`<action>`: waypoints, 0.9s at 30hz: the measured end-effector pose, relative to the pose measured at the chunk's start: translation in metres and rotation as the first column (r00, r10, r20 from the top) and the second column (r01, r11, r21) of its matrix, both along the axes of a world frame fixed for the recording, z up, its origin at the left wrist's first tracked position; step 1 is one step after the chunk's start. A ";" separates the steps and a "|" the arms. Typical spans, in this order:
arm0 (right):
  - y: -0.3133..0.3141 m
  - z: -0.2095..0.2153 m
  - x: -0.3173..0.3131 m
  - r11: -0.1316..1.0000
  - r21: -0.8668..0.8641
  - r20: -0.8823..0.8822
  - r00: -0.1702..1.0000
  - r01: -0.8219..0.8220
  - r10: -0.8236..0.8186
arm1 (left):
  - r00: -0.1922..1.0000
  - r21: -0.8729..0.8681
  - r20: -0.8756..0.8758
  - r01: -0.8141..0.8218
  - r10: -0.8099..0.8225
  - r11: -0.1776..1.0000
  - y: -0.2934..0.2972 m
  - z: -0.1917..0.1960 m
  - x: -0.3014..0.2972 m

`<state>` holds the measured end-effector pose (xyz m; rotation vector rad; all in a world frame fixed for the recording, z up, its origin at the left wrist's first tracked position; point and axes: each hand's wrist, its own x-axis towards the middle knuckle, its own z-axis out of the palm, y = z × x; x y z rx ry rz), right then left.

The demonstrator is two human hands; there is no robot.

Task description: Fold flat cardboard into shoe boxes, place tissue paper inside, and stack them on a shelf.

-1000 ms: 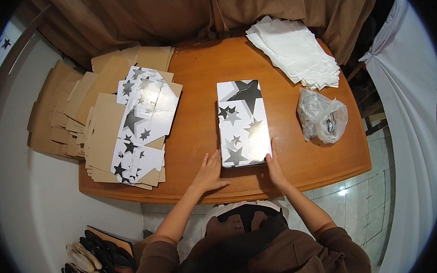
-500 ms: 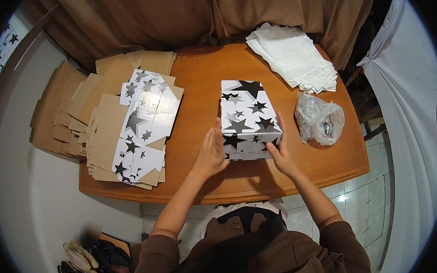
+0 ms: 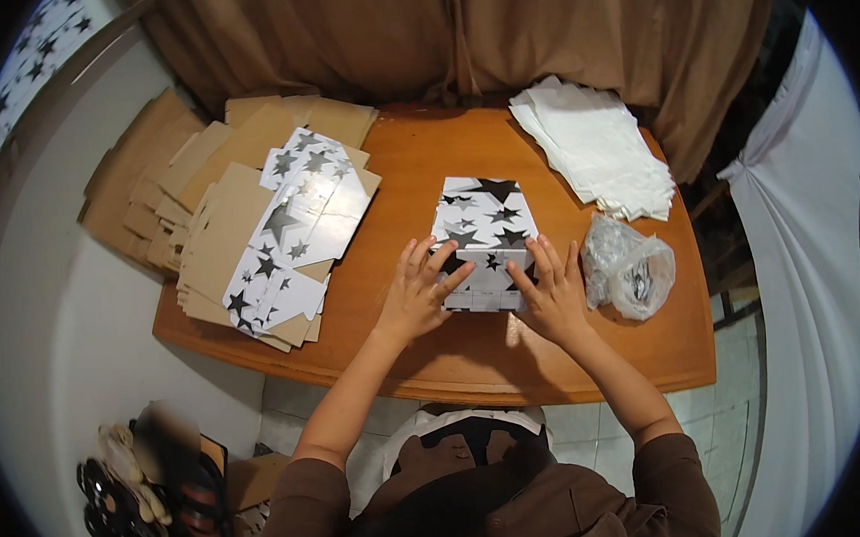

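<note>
A white cardboard box [image 3: 486,211] with black and grey stars stands closed on the wooden table in front of me. My left hand [image 3: 417,294] is at its near left corner, fingers spread with the tips on the edge. At the near right corner, my right hand [image 3: 553,295] has its fingers spread in the same way, touching the box. Neither hand wraps round it. To the left, a flat star-printed box blank [image 3: 289,223] lies unfolded, printed side up, on a pile of brown cardboard blanks [image 3: 216,232].
A stack of white paper sheets [image 3: 595,145] lies at the table's far right. Nearer on the right sits a clear plastic bag [image 3: 637,271] with small contents I cannot make out. A brown curtain [image 3: 338,48] hangs behind the table [image 3: 403,152]. Shoes [image 3: 119,494] are at lower left.
My hands have shifted from flat against the box's sides to its near corners, with the fingers spread wider. The whole view has tilted slightly.
</note>
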<state>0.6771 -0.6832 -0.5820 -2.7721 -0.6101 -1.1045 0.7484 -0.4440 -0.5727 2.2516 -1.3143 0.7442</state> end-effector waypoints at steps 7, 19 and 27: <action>-0.003 0.016 -0.008 0.968 -0.014 -0.071 0.966 -0.250 0.249 | 0.966 0.015 0.035 -0.256 0.256 0.966 0.006 0.007 -0.060; 0.047 0.033 -0.054 0.682 -0.064 0.057 0.680 -0.728 0.731 | 0.688 -0.008 0.192 -0.712 0.699 0.703 0.036 0.019 -0.235; 0.150 0.070 -0.108 0.423 -0.092 0.154 0.407 -0.901 0.900 | 0.345 -0.017 0.291 -0.931 0.893 0.365 0.087 0.055 -0.357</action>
